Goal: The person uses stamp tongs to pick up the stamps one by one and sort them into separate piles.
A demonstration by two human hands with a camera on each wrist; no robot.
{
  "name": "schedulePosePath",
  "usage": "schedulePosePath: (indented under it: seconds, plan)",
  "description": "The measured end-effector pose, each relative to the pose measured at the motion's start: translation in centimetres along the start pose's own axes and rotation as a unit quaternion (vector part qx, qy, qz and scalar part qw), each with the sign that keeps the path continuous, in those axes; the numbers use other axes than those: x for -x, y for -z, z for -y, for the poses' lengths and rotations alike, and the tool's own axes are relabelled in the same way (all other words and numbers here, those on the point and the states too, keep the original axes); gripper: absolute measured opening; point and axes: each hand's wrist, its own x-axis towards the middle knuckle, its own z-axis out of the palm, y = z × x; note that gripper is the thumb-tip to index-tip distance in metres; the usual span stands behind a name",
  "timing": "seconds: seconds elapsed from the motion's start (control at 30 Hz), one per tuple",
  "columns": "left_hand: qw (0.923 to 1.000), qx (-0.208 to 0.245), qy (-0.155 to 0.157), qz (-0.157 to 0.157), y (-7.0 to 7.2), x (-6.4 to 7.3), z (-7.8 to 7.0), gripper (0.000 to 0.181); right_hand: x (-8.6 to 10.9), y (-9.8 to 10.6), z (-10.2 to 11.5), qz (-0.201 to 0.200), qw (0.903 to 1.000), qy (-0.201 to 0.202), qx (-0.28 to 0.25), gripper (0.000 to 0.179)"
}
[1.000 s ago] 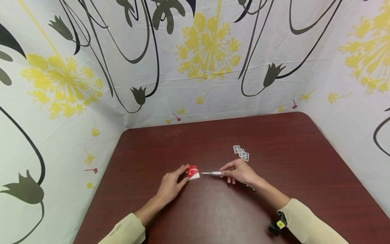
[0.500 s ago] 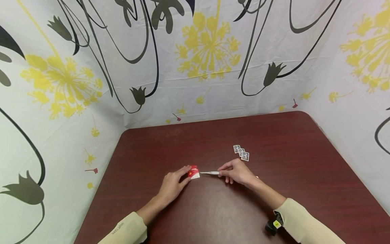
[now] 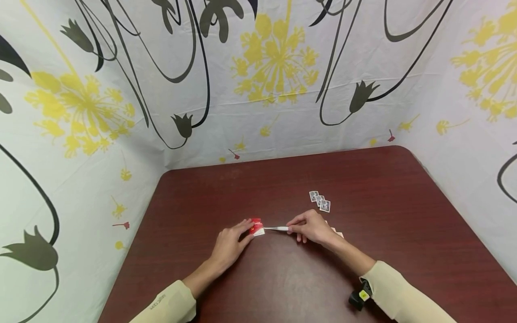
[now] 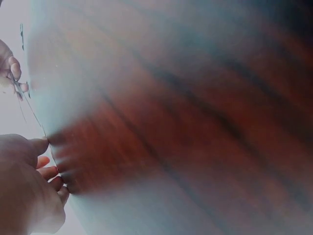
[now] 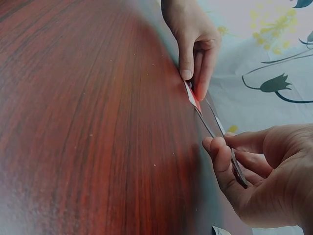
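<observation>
My left hand (image 3: 229,244) rests on the table and holds the left side of small red-and-white stamps (image 3: 257,228), thumb at the near edge and fingertips at the far edge. A yellow emblem shows in part on the red. My right hand (image 3: 313,228) pinches slim metal tweezers (image 3: 277,229) between thumb and fingers. Their tips point left and reach the stamps' right edge. In the right wrist view the two prongs of the tweezers (image 5: 207,124) stand apart, one tip right at the stamp edge (image 5: 191,98). The left fingers cover part of the stamps.
Three grey stamps with white borders (image 3: 320,201) lie overlapping beyond my right hand. More pale-edged stamps (image 3: 338,233) show partly behind the right forearm. The dark red wooden table (image 3: 226,193) meets a floral-patterned cloth (image 3: 282,134) at its far edge and sides.
My right hand has moved slightly left, bringing the tweezer tips from a small gap to the stamps' edge. The left hand has barely shifted. Pale-edged stamps show more beside the right forearm.
</observation>
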Motion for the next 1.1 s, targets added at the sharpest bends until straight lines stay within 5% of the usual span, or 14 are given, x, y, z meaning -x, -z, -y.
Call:
schedulePosePath:
  seconds: [1.1]
  plan:
    - [0.9998,-0.011,-0.005,0.014,0.11,-0.04,-0.04,0.037,-0.23,-0.45,0.22,-0.006,0.9999,-0.003,-0.016,0.011]
